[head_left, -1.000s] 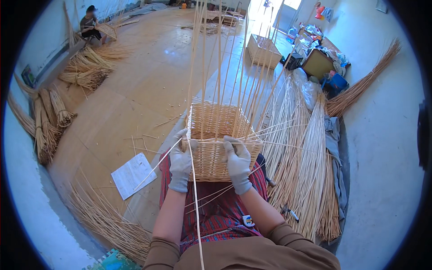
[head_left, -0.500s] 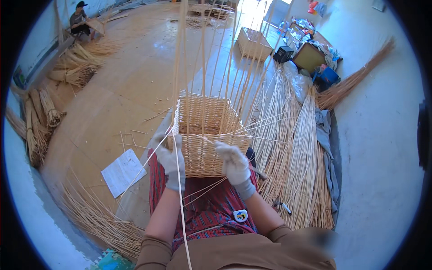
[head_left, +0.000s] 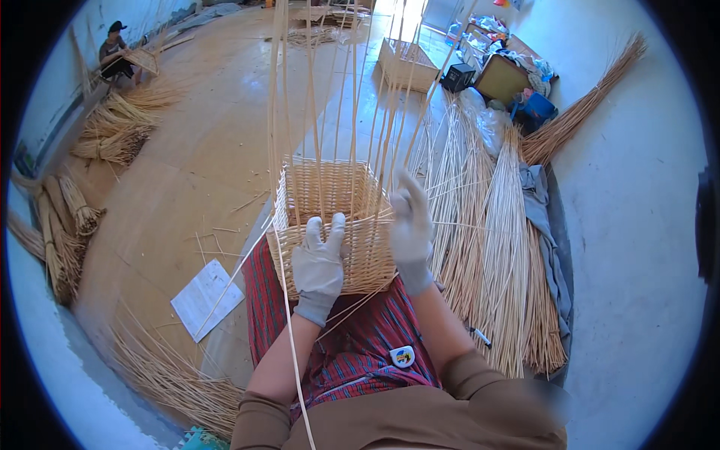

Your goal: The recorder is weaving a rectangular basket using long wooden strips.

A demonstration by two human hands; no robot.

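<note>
A rectangular wicker basket (head_left: 360, 262) of pale woven rods rests on my lap, its tall upright stakes (head_left: 352, 97) rising from the walls. My left hand (head_left: 318, 268), in a whitish glove, lies against the front wall. Two of its fingers are stretched apart at the rim beside a stake. My right hand (head_left: 411, 229), gloved the same, is raised at the basket's right front corner, near a slanting stake. Motion smears its fingers, so whether they hold a rod is unclear. A long pale rod (head_left: 291, 337) runs from the left front corner down across my left forearm.
Long rods (head_left: 487, 285) lie spread on the right, with a dark-and-white marker (head_left: 481, 337) by them. Bundles of rods (head_left: 66, 217) line the left wall. A paper sheet (head_left: 208, 298) lies on the floor. Another person (head_left: 116, 52) sits far left; a second basket (head_left: 409, 66) stands behind.
My left hand has moved right from the left front corner to the middle of the front rim. My right hand has risen and shifted right. The view has turned slightly.
</note>
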